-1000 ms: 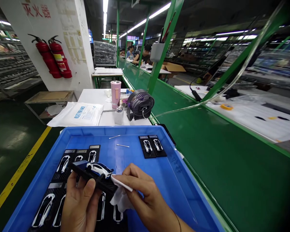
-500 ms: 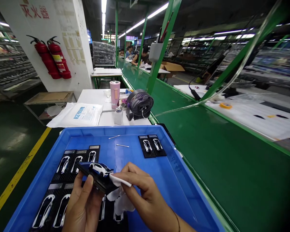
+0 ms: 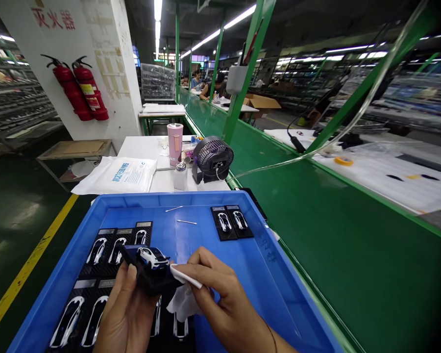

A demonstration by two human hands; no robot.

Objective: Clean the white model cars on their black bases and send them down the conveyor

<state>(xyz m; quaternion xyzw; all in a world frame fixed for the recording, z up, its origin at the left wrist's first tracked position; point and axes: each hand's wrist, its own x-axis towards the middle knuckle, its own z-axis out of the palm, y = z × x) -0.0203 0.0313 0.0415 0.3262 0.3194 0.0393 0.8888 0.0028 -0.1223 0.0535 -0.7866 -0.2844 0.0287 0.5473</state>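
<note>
At the left of your blue tray [image 3: 169, 198], mounted cars [image 3: 97, 250] lie in rows; the nearest are cut off by the bottom edge of the view, and your left grip [image 3: 127, 314] hides others. That grip is closed on a black base [image 3: 155, 282], thumb at its left side, the other fingers largely out of sight beneath. The white model car [image 3: 152, 258] sits on this base, held over the tray, above and right of your thumb tip. Its long axis slants from far left to near right; which end is the nose seems too small to call. Your right grip [image 3: 224, 294] pinches a folded white cloth [image 3: 185, 300], its edge overlapping the base's right end in view. Farther off and right, two boxed-in-black display cars [image 3: 224, 223] lie side by side.
</note>
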